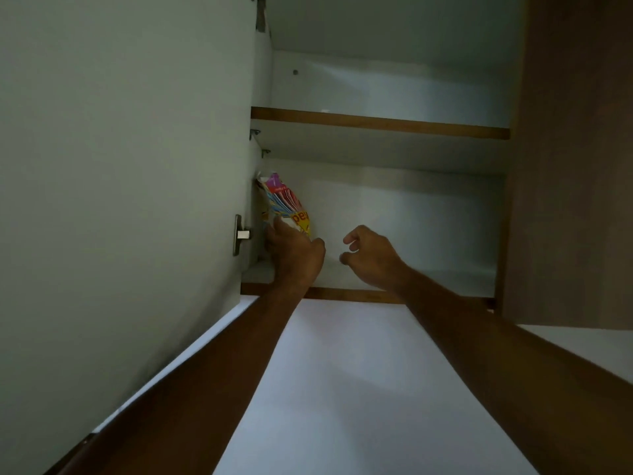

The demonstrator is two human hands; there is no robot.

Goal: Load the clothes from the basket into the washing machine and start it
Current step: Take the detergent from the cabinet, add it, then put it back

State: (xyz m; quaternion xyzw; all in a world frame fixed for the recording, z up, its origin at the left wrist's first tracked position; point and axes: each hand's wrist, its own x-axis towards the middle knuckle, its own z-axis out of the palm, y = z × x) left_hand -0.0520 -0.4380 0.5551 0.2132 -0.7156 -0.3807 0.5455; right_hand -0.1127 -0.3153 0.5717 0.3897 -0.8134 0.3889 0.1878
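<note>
Your left hand (296, 253) grips the packet (287, 205) at the lower shelf's (411, 275) left corner, beside the open door (120, 166). Your right hand (371, 257) hovers nearby, fingers loosely curled, holding nothing.

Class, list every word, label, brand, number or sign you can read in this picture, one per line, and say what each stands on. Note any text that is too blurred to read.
"pe", large red letters on a yellow patch of the colourful packet gripped by the left hand; the rest of the word is cut off by the packet's edge.
Small white print on the red band near the packet's top: too blurred to read.
No other text shows.
</note>
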